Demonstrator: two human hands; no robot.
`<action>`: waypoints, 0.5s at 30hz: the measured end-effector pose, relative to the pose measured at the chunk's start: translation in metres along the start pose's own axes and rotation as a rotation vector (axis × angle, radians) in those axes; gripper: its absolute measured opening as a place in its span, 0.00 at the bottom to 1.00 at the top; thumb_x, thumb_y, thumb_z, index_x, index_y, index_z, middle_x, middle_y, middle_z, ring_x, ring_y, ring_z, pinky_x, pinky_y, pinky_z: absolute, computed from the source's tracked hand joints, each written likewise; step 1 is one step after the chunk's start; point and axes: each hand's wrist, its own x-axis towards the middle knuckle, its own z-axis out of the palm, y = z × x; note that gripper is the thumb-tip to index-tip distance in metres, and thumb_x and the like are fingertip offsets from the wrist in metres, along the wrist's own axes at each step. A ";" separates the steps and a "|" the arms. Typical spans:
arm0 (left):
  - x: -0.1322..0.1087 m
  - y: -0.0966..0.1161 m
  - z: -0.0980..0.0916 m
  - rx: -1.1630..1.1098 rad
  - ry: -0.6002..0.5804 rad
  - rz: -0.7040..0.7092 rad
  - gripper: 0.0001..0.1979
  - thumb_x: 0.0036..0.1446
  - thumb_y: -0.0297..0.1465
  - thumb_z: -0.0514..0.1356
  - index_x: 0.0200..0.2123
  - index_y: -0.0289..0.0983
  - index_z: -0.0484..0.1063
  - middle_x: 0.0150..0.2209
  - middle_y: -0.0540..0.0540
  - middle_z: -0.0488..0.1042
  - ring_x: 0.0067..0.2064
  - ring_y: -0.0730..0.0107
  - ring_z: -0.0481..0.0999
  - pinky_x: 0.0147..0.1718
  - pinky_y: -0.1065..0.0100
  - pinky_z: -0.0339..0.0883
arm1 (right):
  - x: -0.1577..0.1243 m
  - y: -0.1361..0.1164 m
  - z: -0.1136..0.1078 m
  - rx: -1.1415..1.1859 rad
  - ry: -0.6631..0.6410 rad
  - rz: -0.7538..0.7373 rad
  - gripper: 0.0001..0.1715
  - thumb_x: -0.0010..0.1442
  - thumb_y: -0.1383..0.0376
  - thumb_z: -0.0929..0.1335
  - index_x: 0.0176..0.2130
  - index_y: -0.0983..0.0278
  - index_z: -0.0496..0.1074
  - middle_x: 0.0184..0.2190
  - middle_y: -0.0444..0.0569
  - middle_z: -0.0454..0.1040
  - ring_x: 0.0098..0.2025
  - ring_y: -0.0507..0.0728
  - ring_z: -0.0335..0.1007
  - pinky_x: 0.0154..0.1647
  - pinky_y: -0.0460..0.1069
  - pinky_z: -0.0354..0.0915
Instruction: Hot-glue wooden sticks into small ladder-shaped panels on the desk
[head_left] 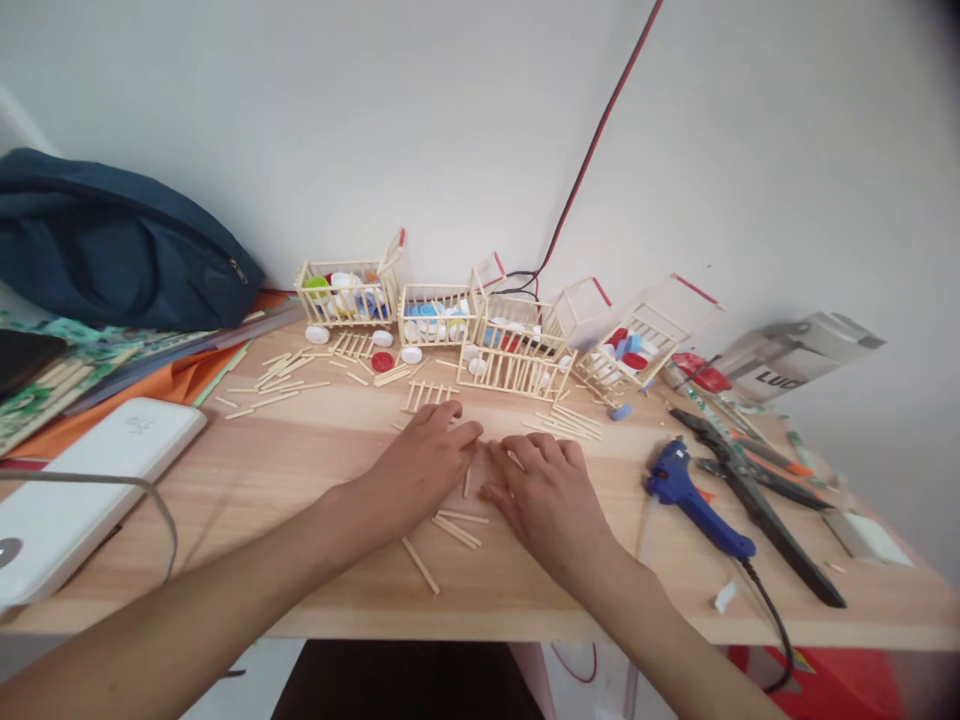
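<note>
My left hand is over the middle of the wooden table, its fingers bent and closed on a short wooden stick that comes out below the fingertips. Close by on the right, my right hand has curled fingers near the same spot; what its fingertips hold is too small to make out. Several loose sticks lie just below the hands. A small ladder-like stick panel lies behind my left hand, and a bundle of sticks is behind my right.
Stick-built carts with bottle caps, including one cart, line the wall. Right are a blue glue gun, black-handled pliers and a clear container. Left are a white power bank, a cable and a dark blue bag.
</note>
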 end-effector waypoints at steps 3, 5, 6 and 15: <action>0.000 0.000 0.000 -0.007 0.002 -0.005 0.07 0.60 0.28 0.58 0.39 0.34 0.75 0.44 0.44 0.72 0.54 0.56 0.61 0.54 0.57 0.56 | 0.000 -0.001 0.000 0.000 -0.008 -0.003 0.17 0.61 0.61 0.68 0.48 0.65 0.72 0.43 0.52 0.75 0.45 0.62 0.64 0.42 0.56 0.53; 0.000 0.000 -0.002 -0.029 0.002 -0.018 0.08 0.61 0.28 0.57 0.40 0.34 0.75 0.44 0.44 0.73 0.54 0.57 0.61 0.53 0.57 0.55 | 0.000 0.000 -0.001 0.006 -0.013 -0.009 0.16 0.61 0.61 0.67 0.49 0.65 0.72 0.43 0.52 0.75 0.46 0.62 0.64 0.42 0.56 0.53; 0.001 0.000 -0.004 -0.046 0.004 -0.028 0.08 0.61 0.27 0.56 0.41 0.34 0.74 0.44 0.44 0.73 0.53 0.58 0.61 0.53 0.57 0.55 | 0.000 0.001 -0.002 0.017 -0.016 -0.013 0.16 0.62 0.62 0.67 0.49 0.65 0.72 0.44 0.52 0.75 0.46 0.62 0.64 0.43 0.56 0.53; -0.001 -0.009 -0.019 -0.221 0.083 -0.080 0.20 0.57 0.19 0.53 0.51 0.37 0.70 0.52 0.44 0.71 0.54 0.61 0.62 0.49 0.58 0.57 | -0.006 0.022 -0.007 0.102 0.170 0.013 0.18 0.65 0.67 0.62 0.52 0.62 0.72 0.47 0.54 0.74 0.46 0.61 0.64 0.41 0.54 0.54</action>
